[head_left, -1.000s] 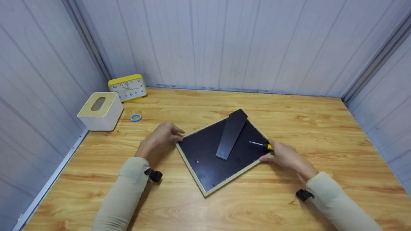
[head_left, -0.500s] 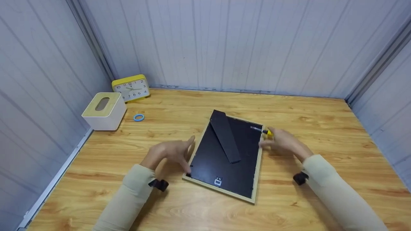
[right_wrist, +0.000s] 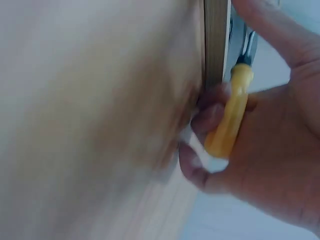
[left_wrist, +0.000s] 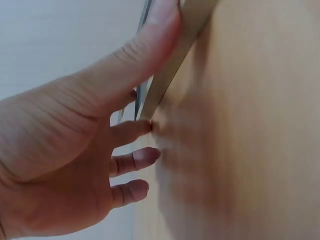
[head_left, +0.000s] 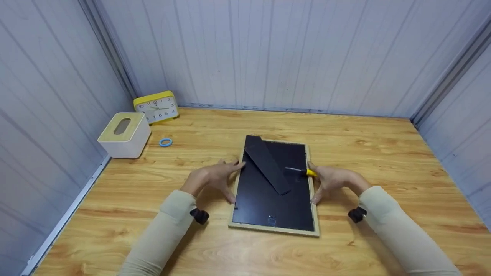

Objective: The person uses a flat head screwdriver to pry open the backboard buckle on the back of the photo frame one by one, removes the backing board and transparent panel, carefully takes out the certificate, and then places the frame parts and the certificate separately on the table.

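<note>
A picture frame (head_left: 253,209) lies face down on the wooden table, its black back up and its pale rim around it. A black easel stand (head_left: 268,166) slants across the back, and a small metal hanger (head_left: 272,219) sits near the close edge. My left hand (head_left: 215,177) touches the left rim with thumb and fingers spread; in the left wrist view the thumb (left_wrist: 150,45) lies along the edge. At the right rim, my right hand (head_left: 333,179) holds a screwdriver (right_wrist: 232,112) by its yellow handle, fingers curled round it. Its metal shaft points left over the frame.
At the back left stand a yellow-rimmed clock (head_left: 157,108) and a white tissue box (head_left: 124,145) with a wooden lid. A blue ring (head_left: 165,142) lies beside the box. Pale panel walls (head_left: 253,53) enclose the table on the back and sides.
The frame has turned from a slanted position to nearly straight, its hanger end now towards me. My left hand moved from its far left corner to its left side. The screwdriver stays in my right hand.
</note>
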`<action>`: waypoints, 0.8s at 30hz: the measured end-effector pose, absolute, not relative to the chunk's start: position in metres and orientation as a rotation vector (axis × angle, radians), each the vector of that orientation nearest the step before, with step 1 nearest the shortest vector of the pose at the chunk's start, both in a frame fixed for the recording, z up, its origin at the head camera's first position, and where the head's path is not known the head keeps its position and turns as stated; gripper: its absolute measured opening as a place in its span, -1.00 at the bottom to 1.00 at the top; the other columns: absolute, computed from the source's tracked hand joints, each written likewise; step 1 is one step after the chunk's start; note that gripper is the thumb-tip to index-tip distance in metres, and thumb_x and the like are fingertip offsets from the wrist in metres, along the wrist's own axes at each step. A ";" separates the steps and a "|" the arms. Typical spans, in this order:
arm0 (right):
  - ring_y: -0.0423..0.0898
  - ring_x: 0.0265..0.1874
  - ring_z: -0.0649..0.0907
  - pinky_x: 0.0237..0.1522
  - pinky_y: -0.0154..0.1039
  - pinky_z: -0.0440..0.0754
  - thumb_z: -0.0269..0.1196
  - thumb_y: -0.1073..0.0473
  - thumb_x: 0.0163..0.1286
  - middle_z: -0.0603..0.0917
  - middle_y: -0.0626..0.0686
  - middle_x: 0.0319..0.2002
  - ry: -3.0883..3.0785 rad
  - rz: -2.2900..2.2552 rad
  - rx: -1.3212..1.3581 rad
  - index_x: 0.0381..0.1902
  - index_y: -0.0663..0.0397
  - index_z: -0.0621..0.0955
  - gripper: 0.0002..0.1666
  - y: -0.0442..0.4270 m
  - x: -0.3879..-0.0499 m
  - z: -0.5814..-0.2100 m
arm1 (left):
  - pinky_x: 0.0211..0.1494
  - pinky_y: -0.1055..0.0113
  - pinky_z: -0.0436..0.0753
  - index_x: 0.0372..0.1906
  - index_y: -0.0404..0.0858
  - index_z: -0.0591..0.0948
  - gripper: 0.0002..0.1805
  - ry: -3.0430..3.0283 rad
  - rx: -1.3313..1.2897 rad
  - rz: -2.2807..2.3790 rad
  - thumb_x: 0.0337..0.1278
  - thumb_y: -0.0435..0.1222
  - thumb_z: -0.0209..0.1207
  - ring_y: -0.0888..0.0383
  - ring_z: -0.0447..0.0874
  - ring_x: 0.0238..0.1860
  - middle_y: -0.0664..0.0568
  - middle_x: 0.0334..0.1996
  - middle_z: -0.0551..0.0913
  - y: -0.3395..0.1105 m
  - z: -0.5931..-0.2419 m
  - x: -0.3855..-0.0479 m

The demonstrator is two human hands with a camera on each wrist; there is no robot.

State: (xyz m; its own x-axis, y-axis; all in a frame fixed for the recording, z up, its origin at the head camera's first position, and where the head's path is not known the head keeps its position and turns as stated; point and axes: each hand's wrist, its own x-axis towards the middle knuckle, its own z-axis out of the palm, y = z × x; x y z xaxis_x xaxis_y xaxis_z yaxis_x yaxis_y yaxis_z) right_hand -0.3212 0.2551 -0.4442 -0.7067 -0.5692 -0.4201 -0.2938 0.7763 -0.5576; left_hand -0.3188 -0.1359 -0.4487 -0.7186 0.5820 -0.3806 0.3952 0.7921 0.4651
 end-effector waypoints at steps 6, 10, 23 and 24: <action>0.30 0.49 0.02 0.43 0.19 0.08 0.63 0.00 -0.07 -0.06 0.44 0.52 2.347 -0.626 -0.681 0.55 0.37 -0.26 0.62 0.259 -0.334 -0.443 | 0.49 -0.16 0.04 0.63 0.04 -0.10 0.42 2.476 0.674 0.539 -0.34 0.15 0.56 -0.21 -0.37 0.56 0.00 0.61 -0.22 -0.131 -0.453 -0.313; 0.27 0.44 0.18 0.42 0.15 0.13 0.63 0.00 -0.07 0.09 0.47 0.48 2.355 -0.609 -0.681 0.55 0.37 -0.26 0.62 0.261 -0.333 -0.443 | 0.50 -0.16 -0.02 0.63 0.04 -0.11 0.43 2.450 0.685 0.568 -0.33 0.17 0.56 -0.25 -0.33 0.55 0.01 0.61 -0.23 -0.131 -0.454 -0.314; 0.30 0.22 0.45 0.28 0.21 0.33 0.24 0.14 0.47 0.42 0.46 0.24 2.459 -0.769 -0.681 0.48 0.42 0.06 -0.13 0.271 -0.322 -0.441 | 0.50 -0.14 0.01 0.64 0.04 -0.13 0.43 2.444 0.722 0.580 -0.31 0.19 0.55 -0.25 -0.26 0.55 -0.02 0.61 -0.24 -0.136 -0.455 -0.317; 0.27 0.10 0.51 0.19 0.19 0.40 0.15 0.19 0.53 0.48 0.42 0.13 2.484 -0.827 -0.680 0.40 0.42 0.16 -0.32 0.273 -0.320 -0.440 | 0.50 -0.14 0.01 0.64 0.05 -0.13 0.43 2.446 0.724 0.580 -0.31 0.19 0.54 -0.25 -0.26 0.55 -0.02 0.61 -0.24 -0.136 -0.455 -0.317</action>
